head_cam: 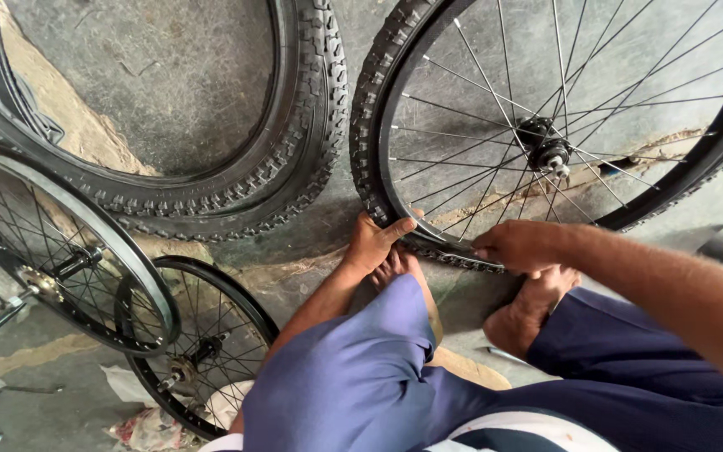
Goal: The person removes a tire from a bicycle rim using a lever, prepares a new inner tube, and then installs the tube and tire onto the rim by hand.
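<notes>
Head view, looking down past the knees in blue trousers to a concrete floor

Landmark: the spoked wheel standing upright at upper right, knobby tyre partly seated on its black rim, hub at centre, thin spokes fanning out

Left hand at the bottom-left of that wheel, palm on the tyre, thumb hooked over the rim edge, fingers wrapped down around the tread; closed grip on the tyre

Right hand at the wheel's lowest point, just right of the left hand, fingers curled and pressed onto tyre and rim together; knuckles up, fingertips hidden underneath, so how tightly they close cannot be told

Two bare feet directly below the wheel: left foot under the left hand, right foot under the right hand, both touching or nearly touching the tyre's bottom

Left of the wheel: a loose knobby tyre, no rim inside, leaning close beside it, with a narrow gap between the two treads

Further left and lower: a silver-rimmed wheel with axle, overlapping a smaller black-rimmed wheel

Crumpled paper scraps on the floor under the small wheel
</notes>
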